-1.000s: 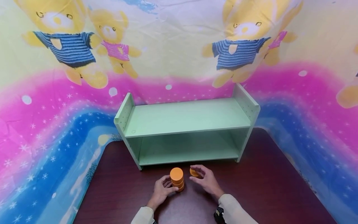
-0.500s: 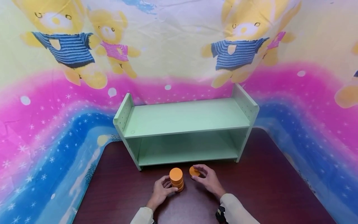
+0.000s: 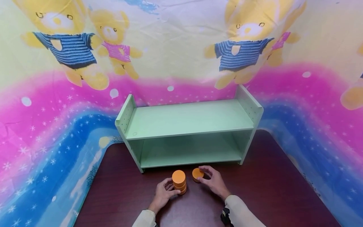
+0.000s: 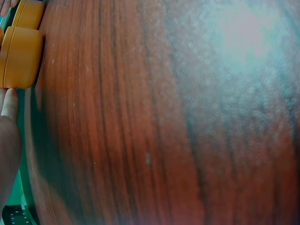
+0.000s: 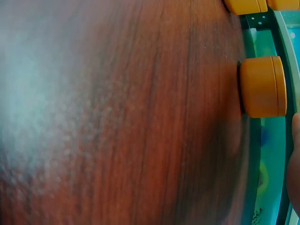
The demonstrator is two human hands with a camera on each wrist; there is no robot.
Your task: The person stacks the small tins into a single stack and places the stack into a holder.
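Note:
Two round orange lidded jars [image 3: 179, 178] stand stacked upright on the table. My left hand [image 3: 164, 193] holds the stack from the left, thumb in front and fingers behind. In the left wrist view, the thumb tip meets the side of the lower jar [image 4: 21, 58]. A single orange jar [image 3: 197, 175] stands to the right of the stack. My right hand [image 3: 212, 181] is beside it with relaxed, parted fingers, the fingertips right at its lid in the head view. The right wrist view shows a gap between the thumb [image 5: 294, 159] and this jar [image 5: 263, 87].
A pale green two-tier shelf [image 3: 190, 118] stands behind the jars, close to them. The dark red-brown wooden table [image 3: 113, 195] extends to both sides. A cloth backdrop [image 3: 175, 63] printed with bears surrounds the table at the back and sides.
My right hand has set the single jar upright from a tilted position and drawn back slightly to the right, its grip loosened. The left hand and the stack have stayed in place.

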